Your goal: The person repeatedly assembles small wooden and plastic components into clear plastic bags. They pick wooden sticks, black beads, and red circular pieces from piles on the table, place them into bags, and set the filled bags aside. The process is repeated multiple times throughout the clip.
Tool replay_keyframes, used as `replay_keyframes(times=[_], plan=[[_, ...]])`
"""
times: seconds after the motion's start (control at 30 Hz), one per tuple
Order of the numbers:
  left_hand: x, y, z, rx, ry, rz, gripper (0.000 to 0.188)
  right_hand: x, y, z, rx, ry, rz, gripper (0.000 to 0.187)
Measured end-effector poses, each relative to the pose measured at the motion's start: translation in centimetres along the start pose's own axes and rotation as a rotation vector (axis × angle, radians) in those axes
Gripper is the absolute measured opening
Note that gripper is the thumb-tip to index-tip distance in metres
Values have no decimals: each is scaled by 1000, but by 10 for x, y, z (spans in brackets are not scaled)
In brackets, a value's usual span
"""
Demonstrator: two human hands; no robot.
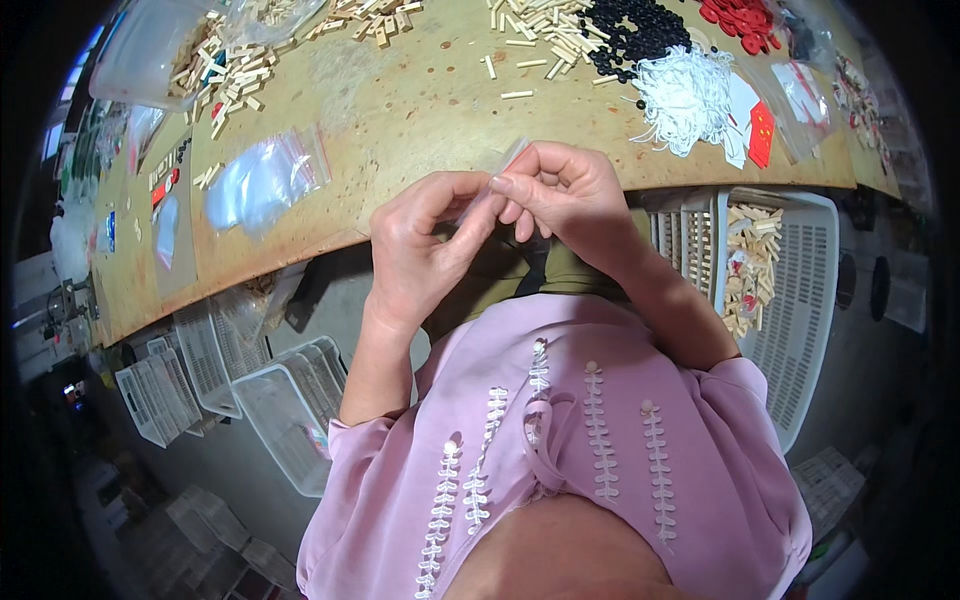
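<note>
Both of my hands meet at the table's near edge, fingertips close together. Between them is a small clear plastic zip bag point(517, 152) with a reddish line along it, mostly hidden by the fingers. My left hand point(430, 235) pinches it with thumb and forefinger. My right hand point(575, 195) grips it from the other side, thumb pressed on top and the other fingers curled. Whether anything is inside the bag cannot be seen. A stack of similar clear zip bags point(265, 185) lies on the table left of my left hand.
On the table point(420, 110) are heaps of wooden pieces point(240, 75), wooden sticks point(540, 30), black beads point(635, 35), white strings point(685, 100) and red pieces point(742, 22). Red cards point(760, 135) lie at the right. White plastic crates point(800, 290) stand below the table on both sides.
</note>
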State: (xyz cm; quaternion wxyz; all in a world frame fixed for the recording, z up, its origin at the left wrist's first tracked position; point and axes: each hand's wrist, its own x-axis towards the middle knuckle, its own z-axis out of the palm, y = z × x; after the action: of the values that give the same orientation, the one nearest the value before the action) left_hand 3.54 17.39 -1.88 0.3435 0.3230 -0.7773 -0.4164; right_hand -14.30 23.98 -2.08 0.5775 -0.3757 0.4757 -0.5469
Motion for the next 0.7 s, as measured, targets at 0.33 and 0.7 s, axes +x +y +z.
replay_keyframes(times=[0.33,0.7], plan=[[6,2,8,112,-7,102,13,-5,5,-5,-58,86,-57,16],[1,-6,10,320,58,359,9,-8,9,-9,112,81,244,27]])
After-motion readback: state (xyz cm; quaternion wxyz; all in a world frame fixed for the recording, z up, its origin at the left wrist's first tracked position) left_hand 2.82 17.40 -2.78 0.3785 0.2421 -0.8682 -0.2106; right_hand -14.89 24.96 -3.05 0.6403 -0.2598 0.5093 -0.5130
